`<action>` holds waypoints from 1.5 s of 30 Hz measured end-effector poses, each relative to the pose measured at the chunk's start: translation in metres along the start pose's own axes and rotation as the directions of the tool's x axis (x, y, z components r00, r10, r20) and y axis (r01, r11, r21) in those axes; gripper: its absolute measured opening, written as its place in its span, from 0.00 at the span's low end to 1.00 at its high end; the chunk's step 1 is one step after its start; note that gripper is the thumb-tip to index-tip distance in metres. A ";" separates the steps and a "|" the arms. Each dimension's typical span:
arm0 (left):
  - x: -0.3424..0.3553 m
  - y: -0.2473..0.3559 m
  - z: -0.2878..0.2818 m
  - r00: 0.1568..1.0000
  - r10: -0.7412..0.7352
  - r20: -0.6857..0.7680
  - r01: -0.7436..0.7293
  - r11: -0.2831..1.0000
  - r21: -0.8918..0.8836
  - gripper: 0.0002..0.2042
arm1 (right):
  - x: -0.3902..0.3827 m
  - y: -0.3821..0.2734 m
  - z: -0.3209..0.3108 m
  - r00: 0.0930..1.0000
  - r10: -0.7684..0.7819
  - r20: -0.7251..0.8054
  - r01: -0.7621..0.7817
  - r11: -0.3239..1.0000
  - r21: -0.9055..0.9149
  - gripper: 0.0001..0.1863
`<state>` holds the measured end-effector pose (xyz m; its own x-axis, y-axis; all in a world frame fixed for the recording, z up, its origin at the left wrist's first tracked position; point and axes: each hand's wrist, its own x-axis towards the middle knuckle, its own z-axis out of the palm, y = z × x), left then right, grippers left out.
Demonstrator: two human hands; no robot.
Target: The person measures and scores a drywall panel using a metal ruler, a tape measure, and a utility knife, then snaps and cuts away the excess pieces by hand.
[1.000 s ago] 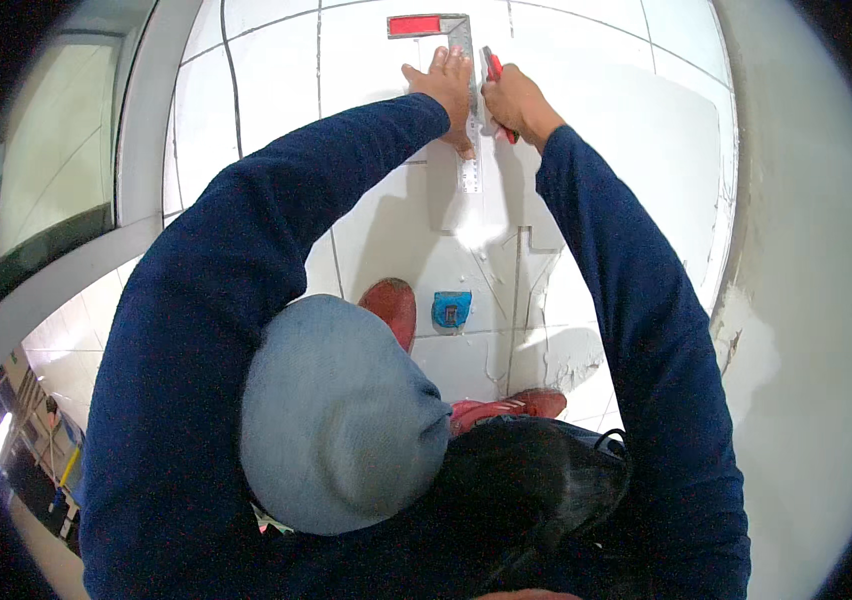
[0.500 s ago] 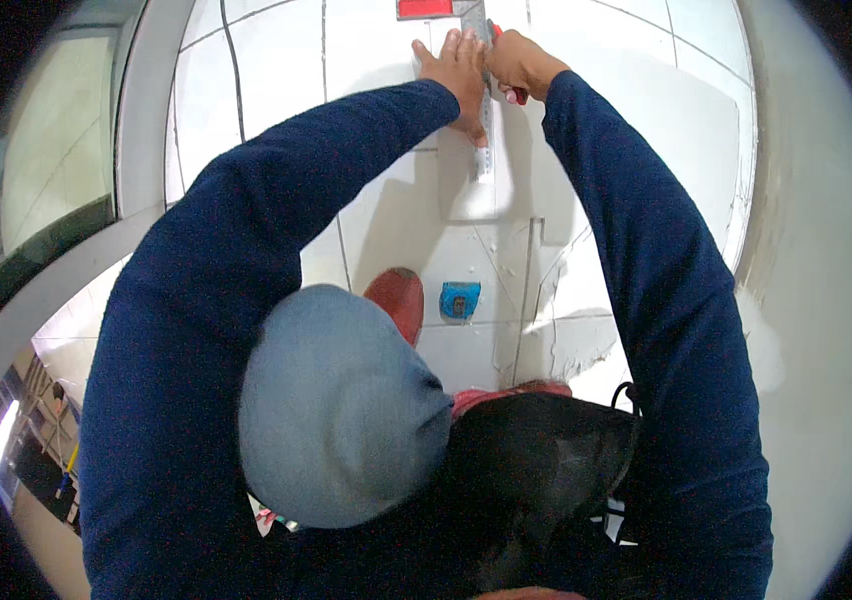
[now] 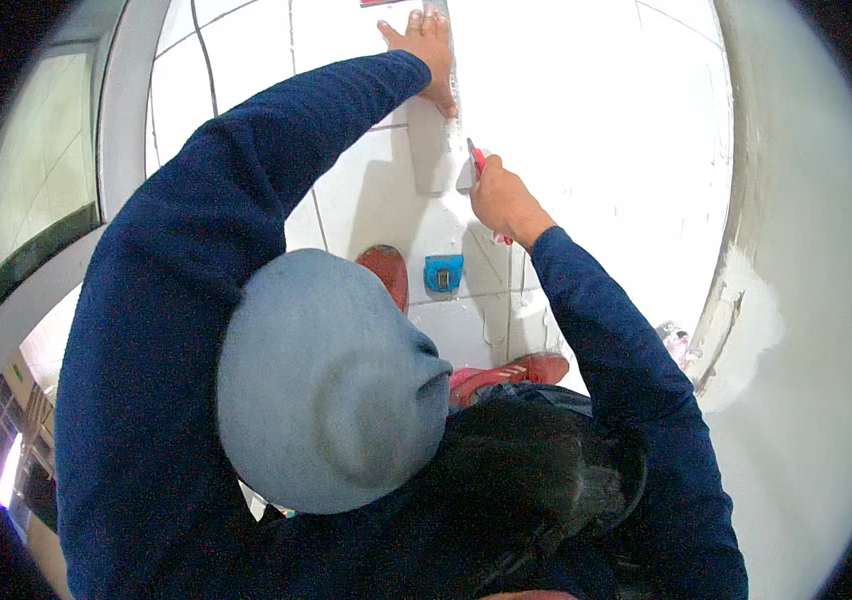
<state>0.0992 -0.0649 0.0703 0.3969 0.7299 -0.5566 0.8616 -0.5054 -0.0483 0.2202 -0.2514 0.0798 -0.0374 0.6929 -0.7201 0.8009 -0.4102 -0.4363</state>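
Note:
My left hand [image 3: 426, 55] lies flat with fingers spread at the top of the view. It presses on the metal blade of a square [image 3: 452, 50], whose red handle [image 3: 382, 2] is cut off by the upper edge. My right hand [image 3: 504, 205] is closed round a red utility knife [image 3: 478, 160], its blade pointing up and away from me. The knife is below the near end of the square and apart from it. Under both hands is a white panel [image 3: 606, 130], so brightly lit that its edges are hard to make out.
A blue tape measure [image 3: 443, 273] lies on the white tiled floor [image 3: 346, 205] in front of my red shoes [image 3: 536, 368]. My bent knee [image 3: 321, 390] fills the lower middle. A plastered wall [image 3: 806, 300] runs along the right, and a pale frame [image 3: 128, 120] with glass stands left.
My right hand has come toward me with the utility knife, from beside my left hand to below the square's near end. The left hand still holds the square down; the view has shifted slightly.

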 end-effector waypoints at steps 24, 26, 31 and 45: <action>-0.019 0.024 0.103 0.864 0.019 -0.503 -0.143 0.967 -0.210 0.44 | -0.052 0.121 0.017 0.726 0.522 -0.448 0.115 0.551 0.827 0.09; -0.014 0.014 0.109 0.853 -0.068 -0.517 -0.069 0.968 -0.241 0.42 | -0.047 0.135 0.021 0.667 0.633 -0.392 0.148 0.404 0.903 0.11; -0.022 -0.008 0.075 0.890 -0.238 -0.389 0.128 0.949 -0.289 0.41 | -0.047 0.169 0.023 0.662 0.685 -0.303 0.232 0.197 0.953 0.13; -0.018 -0.031 0.074 0.855 -0.437 -0.280 0.108 0.677 -0.728 0.32 | -0.036 0.158 0.008 0.733 0.637 -0.238 0.321 -0.016 0.947 0.12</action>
<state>0.0423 -0.0966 0.0198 0.0514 0.9737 -0.2220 0.8566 0.0712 0.5110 0.3430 -0.3457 0.0328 0.6246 0.3881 -0.6777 -0.5909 -0.3324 -0.7350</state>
